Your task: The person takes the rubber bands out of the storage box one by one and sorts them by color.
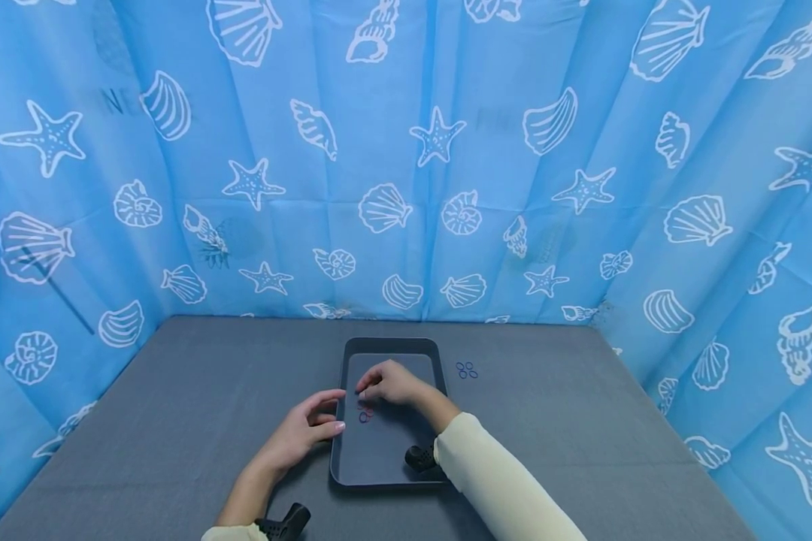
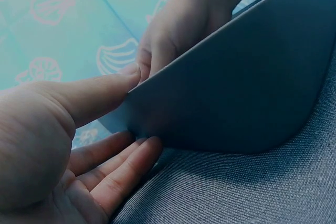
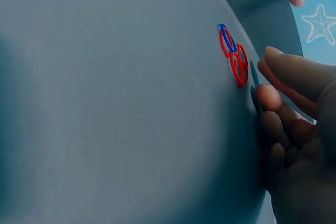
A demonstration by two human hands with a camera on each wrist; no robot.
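Note:
A shallow dark grey tray lies on the table. My left hand is at its left side, its fingers fairly straight and touching the outer wall and rim. Over the left part of the tray floor, my right hand reaches down with bent fingers, the thumb and index close together; I cannot tell whether they pinch anything. Close beside its fingertips, small red rings and a blue ring lie grouped on the tray floor near the left wall.
Several small dark blue rings lie on the table just right of the tray. A grey cloth covers the table. Behind it hangs a blue curtain with white shells and starfish. Black wrist devices sit at both sleeves.

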